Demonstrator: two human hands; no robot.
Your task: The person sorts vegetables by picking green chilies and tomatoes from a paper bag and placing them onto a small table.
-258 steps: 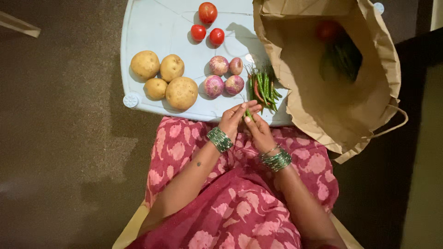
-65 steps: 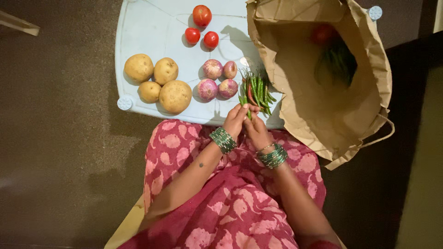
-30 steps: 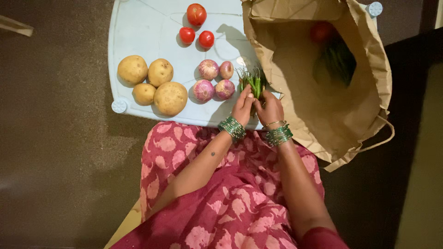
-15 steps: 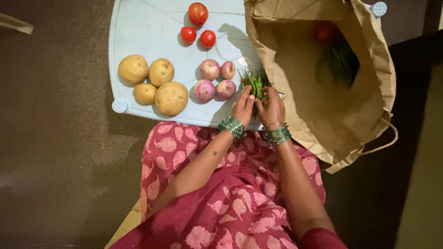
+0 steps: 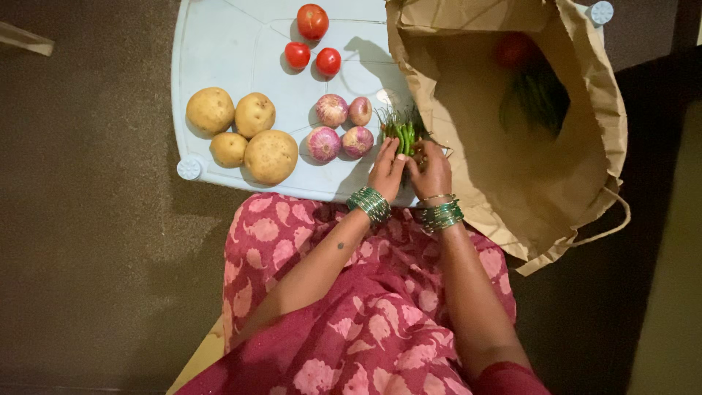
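Both hands have moved up from the edge of the lap onto the table since the first picture, and now they sit right at the chillies. Left hand (image 5: 386, 167) and right hand (image 5: 431, 167) are side by side in the middle of the frame, fingers curled in around the bunch of green chillies (image 5: 401, 133). They touch the near end of the bunch, but how tight the hold is cannot be told. The chillies lie on the pale blue table (image 5: 227, 51), with their thin stems pointing to the top of the frame.

Just left of the bunch sit four purple onions (image 5: 341, 126). Further left are four brown potatoes (image 5: 241, 133), close together. Three red tomatoes (image 5: 313, 40) are near the top of the frame. A big brown paper bag (image 5: 512, 132) lies open on the right side, touching the table, with something red and something dark green deep inside it. Green bangles (image 5: 369, 203) ring both wrists, above a pink flowered dress (image 5: 365, 322).
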